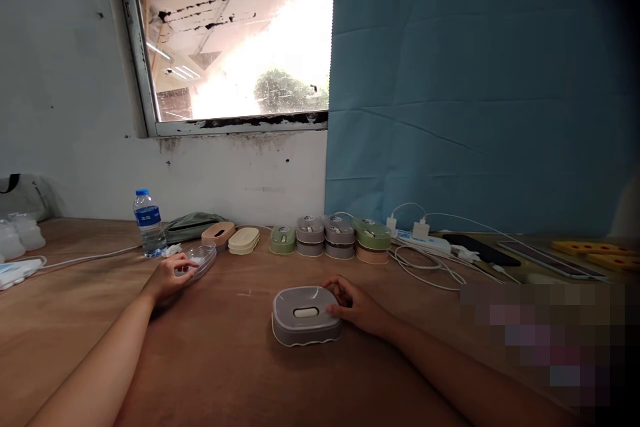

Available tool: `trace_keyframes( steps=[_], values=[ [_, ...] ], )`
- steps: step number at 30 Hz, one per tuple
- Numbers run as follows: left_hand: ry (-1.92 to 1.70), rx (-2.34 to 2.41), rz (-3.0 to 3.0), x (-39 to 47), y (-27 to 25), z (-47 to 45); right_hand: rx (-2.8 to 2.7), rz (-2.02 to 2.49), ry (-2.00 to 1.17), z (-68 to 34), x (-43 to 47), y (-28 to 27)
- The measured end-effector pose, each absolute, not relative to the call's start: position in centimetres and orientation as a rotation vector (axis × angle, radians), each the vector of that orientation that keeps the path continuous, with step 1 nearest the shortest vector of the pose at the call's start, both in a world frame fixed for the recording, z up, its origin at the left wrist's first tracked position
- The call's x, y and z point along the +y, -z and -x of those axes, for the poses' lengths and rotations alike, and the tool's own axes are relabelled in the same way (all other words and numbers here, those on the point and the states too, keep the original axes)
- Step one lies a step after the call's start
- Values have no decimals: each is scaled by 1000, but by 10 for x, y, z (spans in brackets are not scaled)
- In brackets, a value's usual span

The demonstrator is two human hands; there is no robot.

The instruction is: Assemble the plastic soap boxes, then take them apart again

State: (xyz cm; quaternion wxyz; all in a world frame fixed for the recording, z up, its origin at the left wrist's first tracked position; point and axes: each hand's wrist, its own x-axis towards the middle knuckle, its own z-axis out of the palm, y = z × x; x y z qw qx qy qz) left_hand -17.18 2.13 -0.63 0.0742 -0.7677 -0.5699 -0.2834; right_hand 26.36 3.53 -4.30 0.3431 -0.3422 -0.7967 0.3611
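A grey oval plastic box [293,330] with a pale slot in its lid sits on the table in front of me. My right hand [353,305] grips its right end, thumb on the near side of the lid and fingers curled at the far corner. Farther off to the left, my left hand [170,277] has its fingers closed at the near edge of a clear plastic tray [206,260]. A crumpled white tissue [172,251] lies just behind that hand.
Along the back stand an orange box [218,233], stacked cream lids [243,241], a small green box [283,240] and several stacked boxes [310,235]. A water bottle [149,223] is at left. A power strip [423,241], cables [430,271] and a black phone [480,250] lie right.
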Motion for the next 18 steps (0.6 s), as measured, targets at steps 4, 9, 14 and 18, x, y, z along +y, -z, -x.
trace_keyframes(
  steps=[4,9,14,18],
  values=[
    [866,-1818,2290,24,8,172,-2075,896,-938,-264,36,43],
    [824,-1878,2273,26,11,176,-2081,905,-929,-264,36,43],
    [842,-1671,2118,32,15,176,-2095,914,-919,-264,35,42],
    [1049,-1514,1877,37,13,154,-2100,917,-913,-264,35,42]
  ],
)
